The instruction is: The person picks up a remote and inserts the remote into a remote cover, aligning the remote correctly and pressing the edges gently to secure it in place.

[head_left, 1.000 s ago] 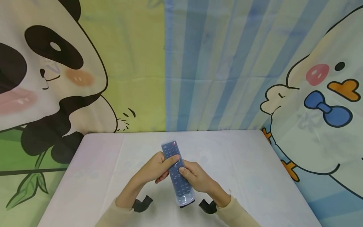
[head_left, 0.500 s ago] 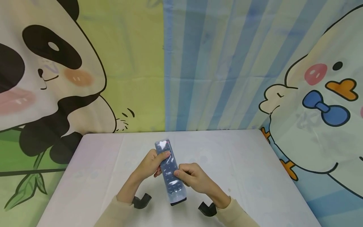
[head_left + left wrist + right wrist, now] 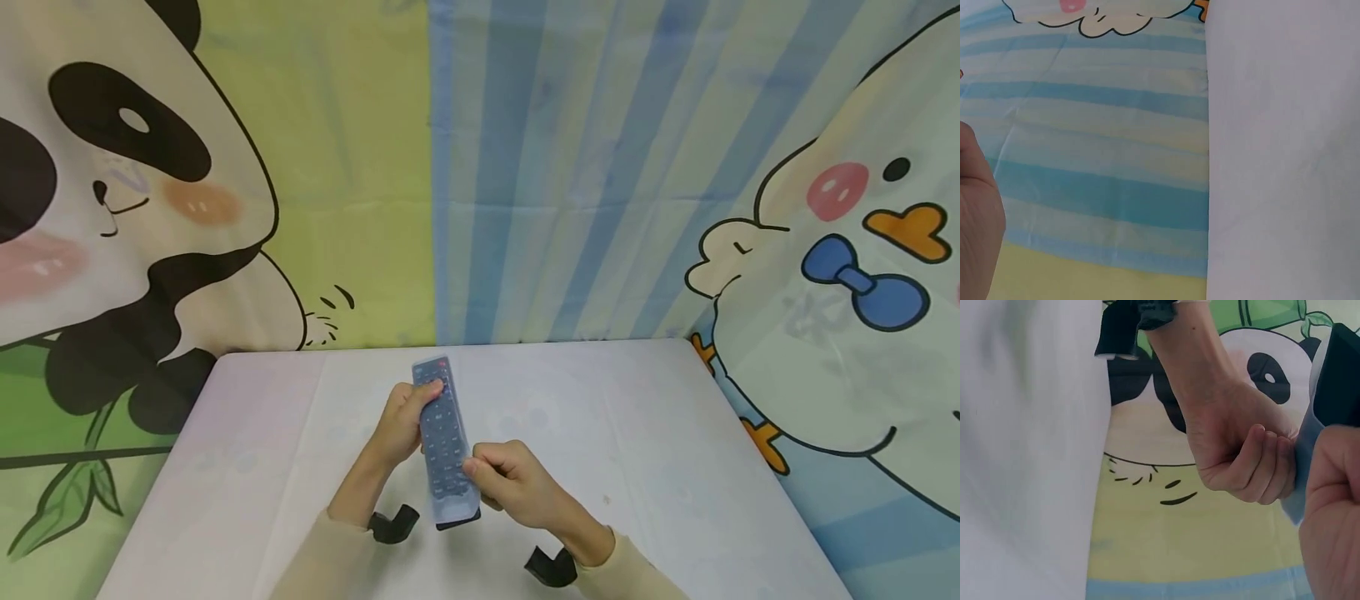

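Brightness: bright and even in all three views, no dim corners.
Shadows: soft and faint on the table beneath the hands, no hard edges.
Glare: a pale sheen on the clear cover of the remote.
Distortion: head view bows outward, the backdrop behind the table curves toward the edges.
Focus: left wrist view soft; in the right wrist view the table is blurred.

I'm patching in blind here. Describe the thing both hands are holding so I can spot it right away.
Start at the white table in front of the panda and duck backdrop; near its middle, both hands meet. The left hand grips the far end and the right hand pinches the near end of a long, dark remote control. It is the only object held, covered in buttons and sheathed in a clear, slightly bluish sleeve.
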`<state>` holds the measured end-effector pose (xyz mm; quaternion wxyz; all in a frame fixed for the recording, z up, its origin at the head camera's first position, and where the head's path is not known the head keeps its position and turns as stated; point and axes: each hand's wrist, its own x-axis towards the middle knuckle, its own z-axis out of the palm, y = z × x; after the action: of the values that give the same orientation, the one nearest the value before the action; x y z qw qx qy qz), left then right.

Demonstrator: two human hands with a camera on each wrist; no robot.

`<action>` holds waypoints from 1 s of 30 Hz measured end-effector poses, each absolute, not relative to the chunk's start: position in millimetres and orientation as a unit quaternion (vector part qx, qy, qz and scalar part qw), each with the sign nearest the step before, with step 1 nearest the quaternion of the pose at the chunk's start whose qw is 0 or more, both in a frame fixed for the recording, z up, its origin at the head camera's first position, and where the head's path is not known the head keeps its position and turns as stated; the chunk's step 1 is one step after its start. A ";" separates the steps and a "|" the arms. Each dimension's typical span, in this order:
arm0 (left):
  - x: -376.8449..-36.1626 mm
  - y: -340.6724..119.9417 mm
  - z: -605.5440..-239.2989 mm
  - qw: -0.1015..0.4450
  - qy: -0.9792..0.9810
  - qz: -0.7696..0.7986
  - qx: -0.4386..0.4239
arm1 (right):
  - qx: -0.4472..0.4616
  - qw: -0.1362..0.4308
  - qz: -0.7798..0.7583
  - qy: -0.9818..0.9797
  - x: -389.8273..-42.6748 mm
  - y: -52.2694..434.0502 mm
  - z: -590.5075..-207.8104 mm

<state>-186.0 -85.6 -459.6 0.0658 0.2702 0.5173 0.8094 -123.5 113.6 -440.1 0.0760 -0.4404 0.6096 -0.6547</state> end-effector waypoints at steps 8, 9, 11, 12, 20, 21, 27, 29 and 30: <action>-181.7 -86.1 -454.3 0.073 0.596 0.729 0.328 | -0.393 0.027 -0.606 0.691 -127.3 118.1 -448.4; -181.7 -86.6 -453.3 0.073 0.606 0.717 0.336 | -0.378 0.028 -0.602 0.703 -128.3 118.6 -449.1; -181.9 -86.6 -450.4 0.072 0.623 0.696 0.350 | -0.350 0.038 -0.599 0.719 -131.1 119.4 -450.9; -182.1 -85.9 -448.9 0.071 0.634 0.685 0.353 | -0.338 0.045 -0.600 0.723 -132.8 119.7 -451.5; -169.8 -75.9 -447.2 0.047 0.725 0.627 0.283 | -0.269 -0.009 -0.629 0.730 -145.8 120.1 -451.9; -165.5 -75.6 -448.4 0.041 0.729 0.620 0.288 | -0.256 -0.015 -0.638 0.726 -147.5 120.8 -451.2; -147.8 -74.2 -453.8 0.020 0.744 0.585 0.323 | -0.213 -0.020 -0.667 0.713 -156.8 126.6 -446.3; -145.6 -73.6 -454.1 0.031 0.744 0.583 0.326 | -0.210 -0.027 -0.664 0.717 -158.4 126.9 -445.6; -144.5 -73.5 -453.8 0.039 0.741 0.585 0.328 | -0.209 -0.031 -0.663 0.719 -158.7 126.5 -445.6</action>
<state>-144.5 -73.5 -453.8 0.0388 0.3277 0.7411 0.5847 -158.7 126.5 -445.6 -0.0307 -0.2087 0.7185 -0.6627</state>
